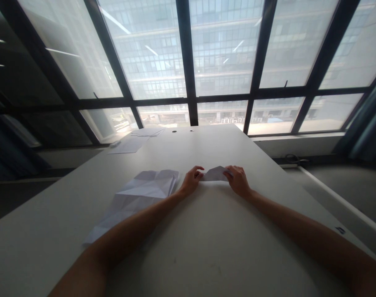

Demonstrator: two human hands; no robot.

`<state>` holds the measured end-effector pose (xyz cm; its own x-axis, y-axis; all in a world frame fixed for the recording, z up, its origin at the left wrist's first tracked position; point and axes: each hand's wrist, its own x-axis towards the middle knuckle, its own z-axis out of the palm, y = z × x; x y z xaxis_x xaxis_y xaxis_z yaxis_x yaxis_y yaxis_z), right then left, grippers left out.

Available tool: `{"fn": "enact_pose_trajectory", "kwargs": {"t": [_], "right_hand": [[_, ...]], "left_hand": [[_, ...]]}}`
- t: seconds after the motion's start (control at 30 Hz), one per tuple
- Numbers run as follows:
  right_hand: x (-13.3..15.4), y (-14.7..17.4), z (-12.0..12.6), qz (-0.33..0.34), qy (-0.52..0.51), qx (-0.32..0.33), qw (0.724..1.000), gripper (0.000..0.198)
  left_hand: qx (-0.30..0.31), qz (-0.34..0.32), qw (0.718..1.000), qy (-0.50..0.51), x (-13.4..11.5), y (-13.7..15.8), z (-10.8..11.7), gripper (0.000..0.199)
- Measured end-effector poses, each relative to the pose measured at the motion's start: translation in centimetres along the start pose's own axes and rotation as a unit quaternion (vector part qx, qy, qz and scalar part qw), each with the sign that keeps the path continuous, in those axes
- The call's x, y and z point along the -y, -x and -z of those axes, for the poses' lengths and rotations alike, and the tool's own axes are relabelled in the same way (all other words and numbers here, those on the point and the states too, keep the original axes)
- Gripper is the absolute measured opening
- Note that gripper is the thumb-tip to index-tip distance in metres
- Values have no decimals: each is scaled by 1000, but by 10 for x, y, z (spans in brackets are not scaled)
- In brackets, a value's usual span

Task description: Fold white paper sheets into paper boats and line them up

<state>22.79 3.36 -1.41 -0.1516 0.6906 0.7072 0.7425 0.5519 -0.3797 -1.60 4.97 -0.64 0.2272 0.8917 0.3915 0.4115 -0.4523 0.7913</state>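
Dark-framed windows [158, 53] are rising behind a long white table [225, 231], with a building showing through the glass. Over the table's middle, a folded paper [215, 174] is spanning both hands — the left hand [191, 180] is pinching its left end, the right hand [238, 181] is gripping its right end between thumb and fingers. Creased sheets [144, 185] are lying beside the left forearm [138, 227] — flatter sheets [129, 145] are resting farther off.

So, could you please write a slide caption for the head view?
Left hand and right hand hold a folded paper at a white table, with creased sheets lying to the left.
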Motion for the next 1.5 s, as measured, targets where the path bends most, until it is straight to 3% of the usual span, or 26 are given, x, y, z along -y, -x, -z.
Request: {"fn": "enact_pose_trajectory", "kwargs": {"t": [0.17, 0.27, 0.37, 0.63, 1.1, 1.27, 1.5], "right_hand": [[-1, -1, 0, -10, -36, -2, 999, 15], [-1, -2, 0, -26, -55, -3, 998, 16], [-1, -2, -1, -47, -64, -6, 997, 15], [0, -2, -1, -20, -70, -17, 997, 15], [-1, -1, -1, -11, -58, 9, 998, 7], [-3, -1, -3, 9, -64, 12, 998, 7], [-2, 0, -5, 10, -67, 15, 998, 7]], "left_hand": [[-12, 0, 999, 46, 1, -1, 0, 24], [-24, -23, 999, 23, 0, -1, 0, 16], [-32, -45, 998, 9, -3, -1, -1, 23], [35, 15, 998, -46, -4, 1, -1, 27], [40, 34, 998, -39, -2, -1, 1, 37], [48, 9, 998, -28, -5, 0, 1, 34], [73, 43, 996, 32, -10, 2, 3, 35]]}}
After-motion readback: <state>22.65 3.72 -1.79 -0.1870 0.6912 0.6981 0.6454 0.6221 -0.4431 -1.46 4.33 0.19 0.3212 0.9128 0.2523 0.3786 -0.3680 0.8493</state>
